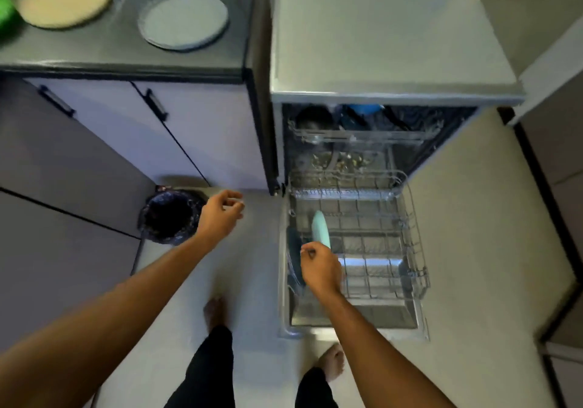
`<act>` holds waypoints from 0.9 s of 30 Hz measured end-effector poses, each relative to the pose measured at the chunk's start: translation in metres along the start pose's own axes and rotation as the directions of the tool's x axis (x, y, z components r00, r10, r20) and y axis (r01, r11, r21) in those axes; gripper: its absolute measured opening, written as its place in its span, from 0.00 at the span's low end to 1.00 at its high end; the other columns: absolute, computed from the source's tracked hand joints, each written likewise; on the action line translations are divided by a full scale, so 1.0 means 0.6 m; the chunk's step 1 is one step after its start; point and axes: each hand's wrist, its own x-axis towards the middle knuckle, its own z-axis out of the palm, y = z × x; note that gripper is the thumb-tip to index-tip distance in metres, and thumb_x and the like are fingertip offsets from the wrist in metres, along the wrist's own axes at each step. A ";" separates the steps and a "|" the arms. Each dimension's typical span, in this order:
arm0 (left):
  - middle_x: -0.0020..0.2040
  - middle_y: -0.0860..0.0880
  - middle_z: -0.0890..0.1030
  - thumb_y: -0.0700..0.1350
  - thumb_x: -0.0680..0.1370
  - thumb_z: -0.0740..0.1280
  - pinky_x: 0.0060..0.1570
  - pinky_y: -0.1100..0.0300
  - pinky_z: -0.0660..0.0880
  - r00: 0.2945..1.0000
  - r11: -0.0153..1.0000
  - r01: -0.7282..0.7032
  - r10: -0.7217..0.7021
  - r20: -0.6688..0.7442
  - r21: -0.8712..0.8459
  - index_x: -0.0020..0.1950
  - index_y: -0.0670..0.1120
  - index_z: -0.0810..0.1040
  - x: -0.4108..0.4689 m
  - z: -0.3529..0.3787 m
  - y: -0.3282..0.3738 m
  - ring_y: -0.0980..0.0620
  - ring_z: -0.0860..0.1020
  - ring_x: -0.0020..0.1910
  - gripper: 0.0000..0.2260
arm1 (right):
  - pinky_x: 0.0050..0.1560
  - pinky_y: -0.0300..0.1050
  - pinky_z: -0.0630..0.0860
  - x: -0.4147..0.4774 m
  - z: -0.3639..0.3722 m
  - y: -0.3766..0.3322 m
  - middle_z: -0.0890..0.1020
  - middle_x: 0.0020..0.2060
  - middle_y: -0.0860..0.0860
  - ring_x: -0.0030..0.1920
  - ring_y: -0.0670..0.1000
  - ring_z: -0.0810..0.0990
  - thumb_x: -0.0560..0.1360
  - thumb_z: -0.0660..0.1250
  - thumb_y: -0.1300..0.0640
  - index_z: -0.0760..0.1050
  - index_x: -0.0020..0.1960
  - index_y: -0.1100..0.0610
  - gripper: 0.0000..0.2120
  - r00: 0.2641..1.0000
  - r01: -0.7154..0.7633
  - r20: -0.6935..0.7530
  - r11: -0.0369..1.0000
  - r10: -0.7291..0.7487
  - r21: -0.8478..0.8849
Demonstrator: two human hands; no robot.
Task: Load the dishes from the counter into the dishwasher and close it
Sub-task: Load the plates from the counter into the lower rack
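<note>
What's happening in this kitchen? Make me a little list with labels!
right hand: grips a mint plate, on edge in the lower rack
left hand: holds nothing, fingers loosely curled, above the floor
dishwasher: open, lower rack pulled out
also in rack: dark plate, left of the mint one
on counter: grey plate, beige plate, green dishes
on floor: black bin

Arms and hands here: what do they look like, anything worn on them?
The left arm and right arm are bare to the frame's edge, no sleeves showing. The left hand and right hand carry no gloves, watch or bracelet that shows.
</note>
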 end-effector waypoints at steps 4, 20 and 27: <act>0.42 0.48 0.83 0.41 0.77 0.66 0.44 0.52 0.80 0.991 0.993 -0.095 0.101 -0.085 0.070 0.54 0.46 0.80 0.064 -0.164 -0.001 0.51 0.82 0.40 0.07 | 0.49 0.48 0.78 0.041 0.063 -0.162 0.86 0.48 0.50 0.50 0.56 0.83 0.77 0.65 0.53 0.82 0.51 0.49 0.08 0.990 0.140 -0.007 0.987 -0.141 -0.075; 0.59 0.45 0.80 0.45 0.78 0.68 0.56 0.56 0.72 0.918 0.945 -0.251 0.301 -0.258 0.209 0.61 0.43 0.79 0.313 -0.523 0.077 0.47 0.77 0.59 0.13 | 0.50 0.48 0.77 0.215 0.171 -0.683 0.83 0.50 0.49 0.51 0.54 0.81 0.76 0.67 0.53 0.81 0.55 0.49 0.09 0.864 0.460 -0.106 0.858 -0.492 -0.230; 0.57 0.46 0.79 0.49 0.75 0.71 0.57 0.56 0.72 0.874 0.886 -0.309 0.407 -0.263 0.346 0.61 0.45 0.78 0.422 -0.497 0.128 0.47 0.75 0.59 0.17 | 0.53 0.52 0.78 0.351 0.132 -0.753 0.78 0.56 0.52 0.55 0.55 0.78 0.77 0.68 0.56 0.78 0.63 0.51 0.14 0.828 0.475 -0.230 0.858 -0.511 -0.194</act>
